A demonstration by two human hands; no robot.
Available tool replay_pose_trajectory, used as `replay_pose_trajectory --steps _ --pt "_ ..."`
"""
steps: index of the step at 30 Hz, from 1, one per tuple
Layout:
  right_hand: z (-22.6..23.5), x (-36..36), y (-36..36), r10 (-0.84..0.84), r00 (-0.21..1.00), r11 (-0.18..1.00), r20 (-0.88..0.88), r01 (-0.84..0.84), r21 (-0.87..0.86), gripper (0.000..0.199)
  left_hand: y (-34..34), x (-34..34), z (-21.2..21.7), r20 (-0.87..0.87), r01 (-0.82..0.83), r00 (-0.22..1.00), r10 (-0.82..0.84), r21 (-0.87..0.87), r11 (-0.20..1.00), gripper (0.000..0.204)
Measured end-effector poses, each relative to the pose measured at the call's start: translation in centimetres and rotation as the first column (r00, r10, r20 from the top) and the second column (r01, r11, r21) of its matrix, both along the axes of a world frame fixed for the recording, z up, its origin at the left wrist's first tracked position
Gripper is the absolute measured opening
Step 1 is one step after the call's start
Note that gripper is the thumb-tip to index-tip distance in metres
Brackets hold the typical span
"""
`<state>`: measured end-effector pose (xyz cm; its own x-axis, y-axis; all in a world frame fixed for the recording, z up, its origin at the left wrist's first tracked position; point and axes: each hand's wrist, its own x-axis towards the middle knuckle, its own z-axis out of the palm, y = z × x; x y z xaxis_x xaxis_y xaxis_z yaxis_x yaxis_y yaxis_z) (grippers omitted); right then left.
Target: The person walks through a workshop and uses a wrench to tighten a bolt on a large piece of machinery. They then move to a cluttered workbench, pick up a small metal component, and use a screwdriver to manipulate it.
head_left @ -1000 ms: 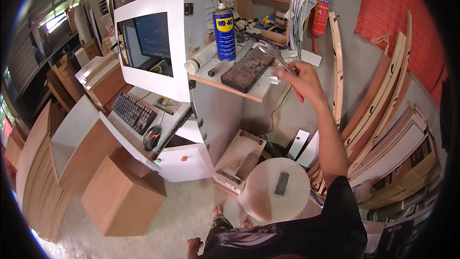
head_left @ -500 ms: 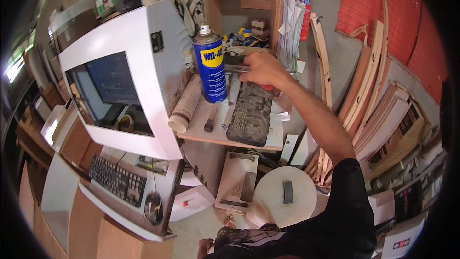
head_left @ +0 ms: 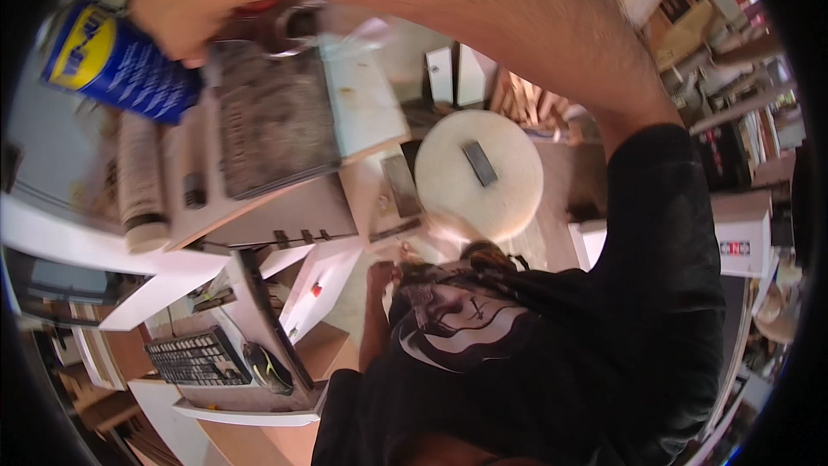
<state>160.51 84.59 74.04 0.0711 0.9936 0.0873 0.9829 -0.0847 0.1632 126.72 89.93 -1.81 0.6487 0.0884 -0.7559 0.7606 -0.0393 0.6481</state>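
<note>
Spray can (head_left: 142,78), blue with a yellow patch, directly beside the right grip (head_left: 177,22) on its left, partly overlapping it in view and tilted across the picture. Right grip at the upper left, at the end of a bare forearm arching over the top of the view; fingers mostly hidden and smeared, so impossible to tell whether clamped on the can, merely touching it, or clear of it. Just right of that grip, blurred red item (head_left: 250,13) under the wrist, and slightly farther right a blurred round ring (head_left: 297,28). Below and to the right of the grip, dark slab (head_left: 276,125), grimy on top, lying flat on the desk (head_left: 366,112). Below the grip, past the base of the can, narrow piece with a dark end (head_left: 194,188); beside it on the left, pale tube (head_left: 141,177).

Left grip (head_left: 381,274) low beside the body, well apart from the can; too small and blurred to tell fingers apart or together. Left of it, red button (head_left: 316,291) on a white panel (head_left: 329,276). Farther off at its lower left, mouse (head_left: 269,369) and, beyond that, black keyboard (head_left: 197,358). Up and to the right of the left grip, round pale top (head_left: 513,194) with a small dark block (head_left: 479,164) on it.
</note>
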Motion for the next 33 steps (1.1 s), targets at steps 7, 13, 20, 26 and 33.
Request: replay_pose_trajectory --steps 7,13,20,26,33 --pt "-3.5 -0.8 -4.3 -0.027 0.997 0.949 0.069 0.004 0.316 0.033 -6.4 10.4 5.3 -0.023 0.196 0.981 -0.195 0.112 0.974 0.042" --pt "-12.2 6.0 -23.6 0.124 0.954 0.537 -0.272 0.166 0.827 0.028 -16.1 16.9 4.9 0.067 0.210 0.967 -0.244 0.327 0.922 0.038" --pt "-52.7 -6.4 -51.3 -0.803 0.060 0.234 -0.593 0.946 -0.222 0.028 -24.1 21.2 -1.2 0.252 0.053 0.958 -0.134 0.304 0.951 0.049" --pt "-67.9 -41.8 -68.9 -0.606 -0.610 0.041 -0.510 0.617 -0.786 0.024 -24.6 19.8 -5.3 -0.016 0.275 0.952 -0.305 0.477 0.835 0.086" --pt "-64.8 -29.0 -63.6 -0.262 -0.725 -0.218 -0.637 0.687 -0.693 0.012 -19.3 16.2 -6.8 0.010 0.320 0.923 -0.386 0.540 0.778 0.072"
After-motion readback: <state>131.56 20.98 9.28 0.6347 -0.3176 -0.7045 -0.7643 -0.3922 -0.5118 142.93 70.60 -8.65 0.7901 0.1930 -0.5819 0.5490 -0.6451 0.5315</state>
